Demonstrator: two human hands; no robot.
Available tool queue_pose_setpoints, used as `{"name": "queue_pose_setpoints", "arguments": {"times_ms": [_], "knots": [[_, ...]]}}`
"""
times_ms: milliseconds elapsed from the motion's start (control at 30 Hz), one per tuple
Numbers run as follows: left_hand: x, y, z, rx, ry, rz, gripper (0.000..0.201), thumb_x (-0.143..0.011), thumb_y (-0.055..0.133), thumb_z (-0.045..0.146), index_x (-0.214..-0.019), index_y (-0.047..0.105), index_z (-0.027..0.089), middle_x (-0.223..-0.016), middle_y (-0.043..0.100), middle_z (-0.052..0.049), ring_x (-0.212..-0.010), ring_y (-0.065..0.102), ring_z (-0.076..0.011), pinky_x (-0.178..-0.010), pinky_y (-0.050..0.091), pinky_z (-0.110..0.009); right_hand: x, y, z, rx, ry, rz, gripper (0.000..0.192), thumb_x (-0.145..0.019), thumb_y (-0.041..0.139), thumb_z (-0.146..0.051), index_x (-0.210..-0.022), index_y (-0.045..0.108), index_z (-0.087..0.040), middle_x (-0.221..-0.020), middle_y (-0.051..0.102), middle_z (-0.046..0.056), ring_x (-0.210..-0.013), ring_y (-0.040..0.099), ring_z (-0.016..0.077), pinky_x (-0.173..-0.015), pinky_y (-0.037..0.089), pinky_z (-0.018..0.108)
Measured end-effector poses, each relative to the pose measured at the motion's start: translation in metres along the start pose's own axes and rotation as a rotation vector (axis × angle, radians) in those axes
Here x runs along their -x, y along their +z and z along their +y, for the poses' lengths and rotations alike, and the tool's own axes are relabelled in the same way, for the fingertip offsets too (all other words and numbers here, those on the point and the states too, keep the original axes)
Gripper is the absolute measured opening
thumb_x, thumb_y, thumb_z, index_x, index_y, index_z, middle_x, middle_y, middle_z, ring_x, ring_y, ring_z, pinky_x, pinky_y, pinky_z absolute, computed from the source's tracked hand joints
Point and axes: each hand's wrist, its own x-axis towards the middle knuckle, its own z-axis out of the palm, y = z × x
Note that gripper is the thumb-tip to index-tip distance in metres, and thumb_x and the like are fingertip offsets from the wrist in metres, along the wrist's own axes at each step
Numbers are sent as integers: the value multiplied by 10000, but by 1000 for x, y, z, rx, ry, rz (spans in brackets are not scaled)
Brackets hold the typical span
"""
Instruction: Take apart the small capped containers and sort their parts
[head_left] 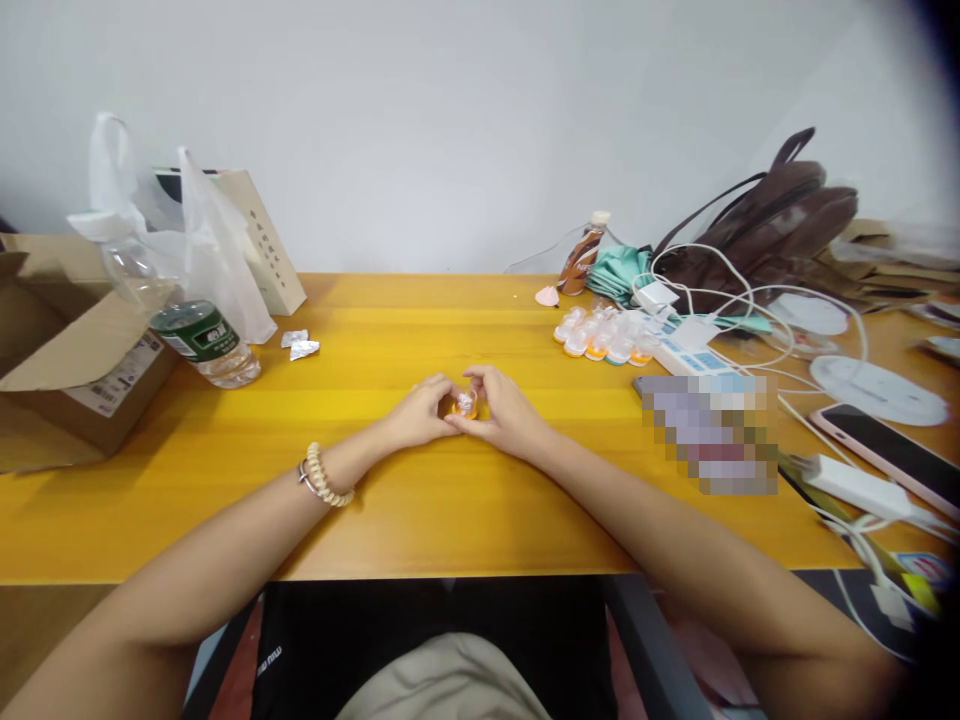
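In the middle of the table, my left hand (pixel 426 410) and my right hand (pixel 507 412) meet around a small clear plastic container with an orange base (pixel 463 407). Crumpled silver foil shows inside it. The fingers of both hands curl in and touch its sides, left and right. Several similar clear containers (pixel 600 335) with orange and teal bases stand grouped at the right. Two silver foil pieces (pixel 301 346) lie to the left, beyond my left hand. A beaded band and a thin bracelet circle my left wrist.
At left are a cardboard box (pixel 90 350), a tilted water bottle (pixel 199 335) and a white plastic bag (pixel 217 260). At right, a brown bottle (pixel 583 255), a power strip (pixel 686 350), tangled white cables, a phone (pixel 892 445) and a dark bag (pixel 765 230) crowd the table.
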Motion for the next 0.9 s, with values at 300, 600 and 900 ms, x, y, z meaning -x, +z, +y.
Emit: {"name": "queue_pose_setpoints", "arguments": {"times_ms": [300,600,900], "knots": [[1,0,1,82,19,7,200,-685,668,223,-856,576,172,-894,579,-35,-853,532,-191,-797,420,-326,1,0,5,-134,39,-23,440,-752,596,-281,-1134,397,-193,-866,569,43,-789,561,193,-727,447,338],[14,-6,34,667,-74,92,297,-752,662,371,-948,586,162,-960,625,-53,-790,569,-143,-710,450,-263,3,-9,-6,-638,17,267,499,-731,650,-332,-1106,330,-260,-932,557,33,-865,567,174,-793,440,338],[19,5,44,1222,-220,-15,331,-705,724,386,-951,628,186,-937,623,-45,-845,584,-143,-748,448,-255,2,-15,-14,-815,160,141,329,-673,675,-491,-778,526,-218,-864,543,24,-831,540,169,-718,463,304]]}}
